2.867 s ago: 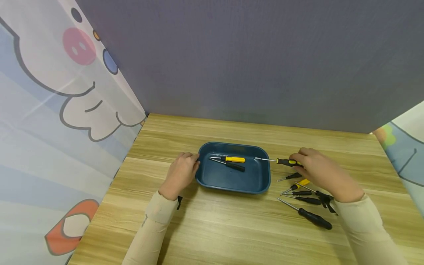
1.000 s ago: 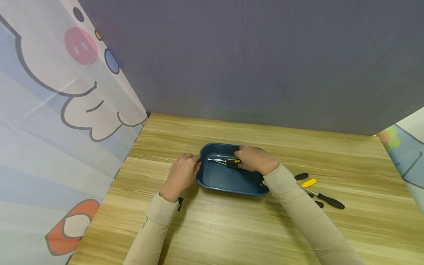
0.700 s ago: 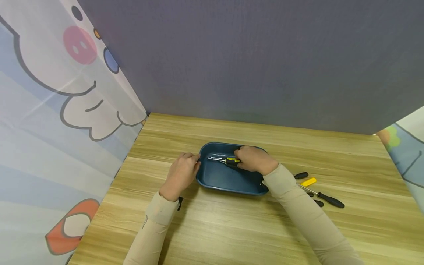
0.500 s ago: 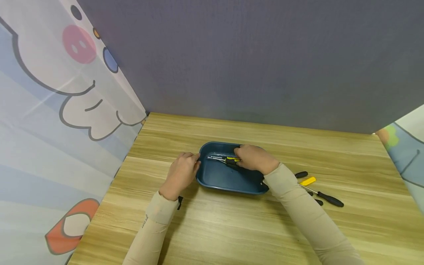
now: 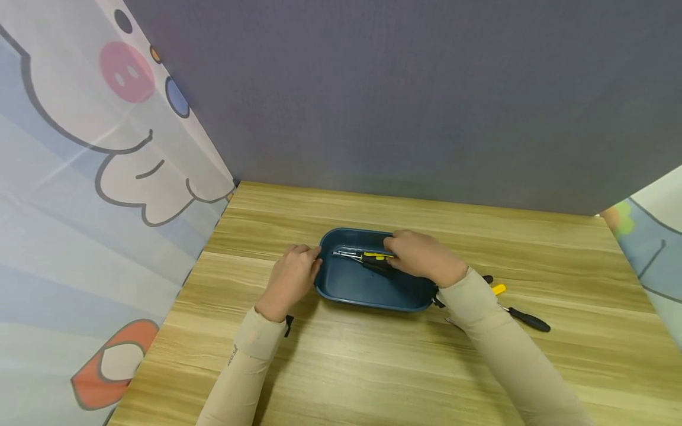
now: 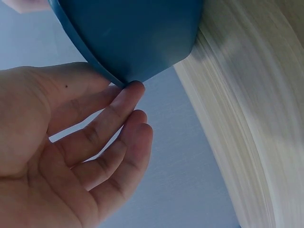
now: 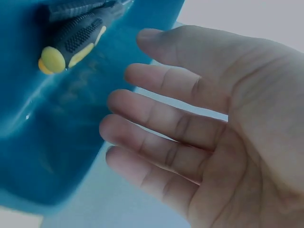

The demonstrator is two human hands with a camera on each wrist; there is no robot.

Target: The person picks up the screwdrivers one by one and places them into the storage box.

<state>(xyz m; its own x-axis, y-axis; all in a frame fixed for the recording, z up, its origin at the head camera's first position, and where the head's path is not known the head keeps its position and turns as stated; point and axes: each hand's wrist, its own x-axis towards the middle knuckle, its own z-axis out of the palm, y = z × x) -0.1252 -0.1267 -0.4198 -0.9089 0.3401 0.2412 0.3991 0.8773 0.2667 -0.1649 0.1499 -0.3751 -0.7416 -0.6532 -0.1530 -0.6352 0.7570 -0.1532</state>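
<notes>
Wooden tabletop (image 5: 373, 367) fills the space, closed in by a grey back panel (image 5: 405, 94) and cartoon-printed curtains (image 5: 80, 195). Loose screwdrivers (image 5: 524, 319) lie on the wood right of the blue tray (image 5: 373, 293), partly hidden by the right sleeve. In the tray, a black-and-yellow screwdriver (image 5: 373, 258) lies across it, tip pointing left. Over its handle hovers the right hand (image 5: 421, 257), fingers spread and gripping nothing. Relaxed fingertips of the left hand (image 5: 292, 278) touch the tray's left rim.
</notes>
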